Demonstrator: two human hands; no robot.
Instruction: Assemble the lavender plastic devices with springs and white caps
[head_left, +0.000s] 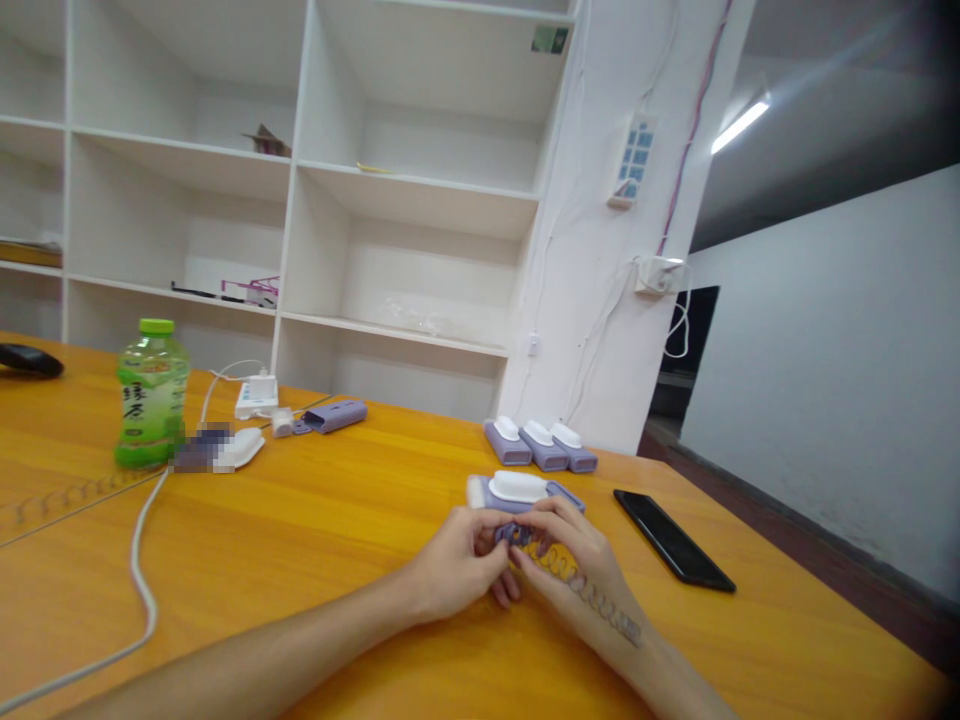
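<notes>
Left hand (459,565) and right hand (564,545) together on the table (315,540), fingertips pinched from both sides on a small purple piece (516,534) (too hidden to name more exactly). Just beyond the fingertips, touching or nearly so, a purple-and-white case (519,491), long axis lying crosswise, about equally close to both hands. Farther out, three like cases (540,444) in a row. Right of the right hand, a phone (673,540). Far to the left, a green bottle (151,395) and a white cable (139,570).
</notes>
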